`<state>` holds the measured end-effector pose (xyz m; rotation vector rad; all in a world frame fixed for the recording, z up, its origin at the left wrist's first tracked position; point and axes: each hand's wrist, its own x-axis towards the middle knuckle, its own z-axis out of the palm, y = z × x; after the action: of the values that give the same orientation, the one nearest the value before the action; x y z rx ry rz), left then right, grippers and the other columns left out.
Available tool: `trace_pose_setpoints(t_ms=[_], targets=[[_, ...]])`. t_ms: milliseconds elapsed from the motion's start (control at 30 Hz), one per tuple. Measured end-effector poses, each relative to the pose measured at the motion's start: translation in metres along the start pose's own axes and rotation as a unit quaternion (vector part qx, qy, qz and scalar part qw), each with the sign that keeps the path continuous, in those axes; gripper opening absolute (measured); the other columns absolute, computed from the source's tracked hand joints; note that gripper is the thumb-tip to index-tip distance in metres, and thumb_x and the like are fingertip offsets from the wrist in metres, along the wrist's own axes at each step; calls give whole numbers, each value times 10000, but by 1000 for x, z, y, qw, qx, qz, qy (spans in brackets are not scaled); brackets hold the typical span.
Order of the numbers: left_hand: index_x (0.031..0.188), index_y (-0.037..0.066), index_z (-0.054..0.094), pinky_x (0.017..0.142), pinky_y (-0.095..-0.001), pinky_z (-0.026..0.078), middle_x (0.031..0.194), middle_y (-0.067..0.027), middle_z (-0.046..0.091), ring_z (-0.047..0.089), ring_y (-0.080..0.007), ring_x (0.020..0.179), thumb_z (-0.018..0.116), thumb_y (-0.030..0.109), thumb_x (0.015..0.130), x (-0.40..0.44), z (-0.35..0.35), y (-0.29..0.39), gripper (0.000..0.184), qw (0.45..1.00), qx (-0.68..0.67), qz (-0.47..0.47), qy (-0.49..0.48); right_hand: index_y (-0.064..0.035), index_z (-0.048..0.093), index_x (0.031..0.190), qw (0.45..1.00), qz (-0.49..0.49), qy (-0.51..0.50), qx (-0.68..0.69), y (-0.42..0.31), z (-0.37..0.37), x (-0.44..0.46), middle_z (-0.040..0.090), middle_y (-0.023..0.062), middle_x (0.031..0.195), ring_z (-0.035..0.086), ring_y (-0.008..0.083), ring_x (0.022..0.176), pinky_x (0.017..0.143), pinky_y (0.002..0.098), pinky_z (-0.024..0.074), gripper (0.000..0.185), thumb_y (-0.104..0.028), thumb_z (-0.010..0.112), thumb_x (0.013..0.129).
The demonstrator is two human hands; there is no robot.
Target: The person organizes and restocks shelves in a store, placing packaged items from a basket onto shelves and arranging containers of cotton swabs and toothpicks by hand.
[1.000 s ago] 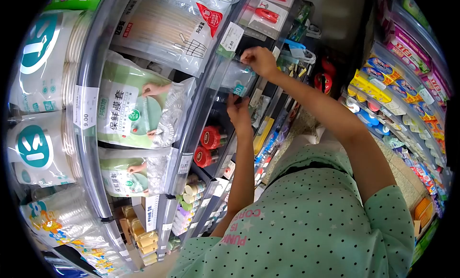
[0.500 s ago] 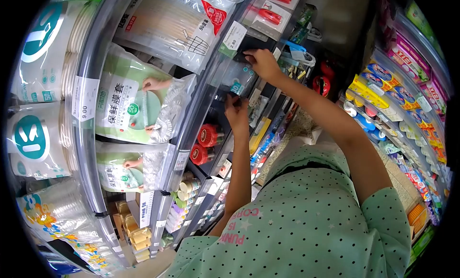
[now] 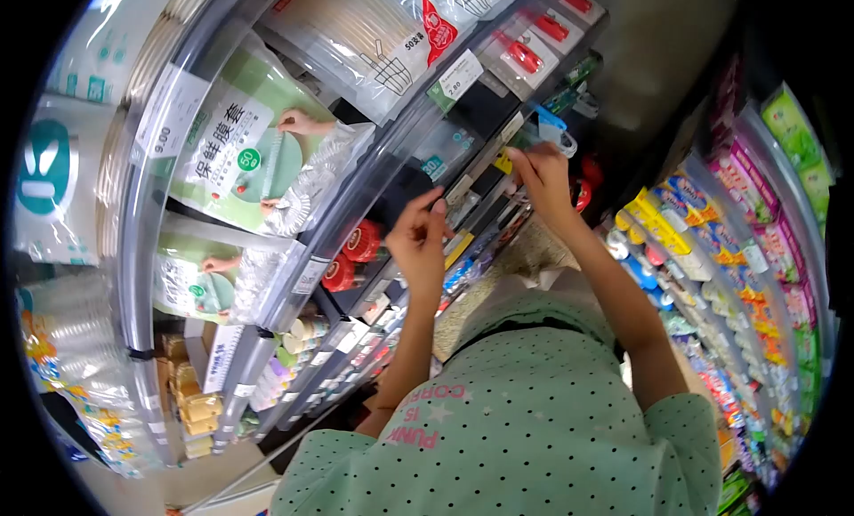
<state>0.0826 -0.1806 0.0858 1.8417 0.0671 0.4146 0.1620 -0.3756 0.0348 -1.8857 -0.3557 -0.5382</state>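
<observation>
My left hand [image 3: 418,242] is raised in front of the shelf edge, its fingers loosely bent and apart, with nothing visible in them. A clear packet with a teal number label [image 3: 443,156] lies on the dark shelf beyond its fingertips. My right hand [image 3: 543,182] is farther right, thumb and fingers apart, over the shelf's front rail. A small yellow item [image 3: 503,162] shows right by its fingertips; whether they touch cannot be made out. Red-lidded jars [image 3: 363,240] stand left of my left hand.
Bags of plastic-wrap covers [image 3: 253,147] and a cotton-swab-like pack [image 3: 356,36] fill the shelf at left. Red items on cards [image 3: 525,55] sit at the top. A price tag [image 3: 455,78] hangs on the rail. Another stocked shelf [image 3: 712,240] runs along the right.
Both hands have drawn back from the clear packet, which stays on the shelf. My left hand has moved down and left, my right hand down and right. The view has shifted.
</observation>
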Motion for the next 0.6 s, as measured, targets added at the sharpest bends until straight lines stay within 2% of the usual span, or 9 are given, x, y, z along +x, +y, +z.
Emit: trace_pose_setpoints(t_ms=[67,100,167,200,233,267,400,567,600], targets=[[1123,17,720,524,-200,345,688,19,613,472,-16,559,709,45,902,1,-6,42,223,997,19,67,28,3,655,707,1000,-2,0,20,3,-15,-14,591,144,602,563,315,554,618,387,442,382,-240,589,995],[1152,26,717,535,-196,343,733,31,605,444,-11,569,728,29,874,2,-12,67,277,994,55,89,43,4,655,716,998,44,-9,46,4,-22,-23,578,141,596,556,289,547,606,374,434,382,-239,576,1000],[1196,-4,687,591,-180,352,820,21,593,461,-24,641,739,-14,836,4,-21,106,364,984,5,155,86,6,654,733,986,136,-28,91,10,-36,-42,550,135,585,541,238,535,582,348,418,383,-237,549,1010],[1221,-32,661,637,-196,377,877,-12,595,497,-55,723,744,-7,822,6,-26,128,408,975,-37,201,84,5,653,740,988,129,-26,78,13,-42,-49,529,123,585,515,200,537,576,335,409,385,-238,534,1014],[1256,-44,629,673,-224,407,932,-50,589,524,-99,792,773,79,812,11,-30,145,482,951,-43,283,117,5,651,746,990,122,-23,66,14,-48,-54,508,112,586,488,161,539,571,321,399,387,-239,520,1017],[1282,-49,599,695,-249,435,997,-91,606,551,-137,822,787,231,809,15,-34,161,581,935,-55,315,150,3,656,756,990,123,-15,69,12,-52,-59,467,89,588,447,128,551,560,311,390,388,-245,513,1018],[1289,-47,595,714,-257,427,1019,-95,597,544,-145,846,779,242,807,19,-41,199,591,876,-113,436,171,16,664,762,986,141,-32,88,3,-78,-72,463,56,575,449,115,520,532,294,382,419,-251,487,1031],[1297,-46,590,738,-266,418,1047,-100,586,534,-154,876,770,257,805,13,-20,212,605,848,-162,490,121,47,685,791,977,155,-29,140,5,-94,-88,458,-5,533,406,67,480,470,262,310,442,-245,473,1046],[1299,-45,589,743,-268,416,1052,-102,584,532,-155,882,768,260,805,12,-15,214,607,845,-166,496,115,24,691,816,978,152,-34,142,6,-94,-92,445,-14,524,381,65,465,470,251,299,557,-379,411,1080]])
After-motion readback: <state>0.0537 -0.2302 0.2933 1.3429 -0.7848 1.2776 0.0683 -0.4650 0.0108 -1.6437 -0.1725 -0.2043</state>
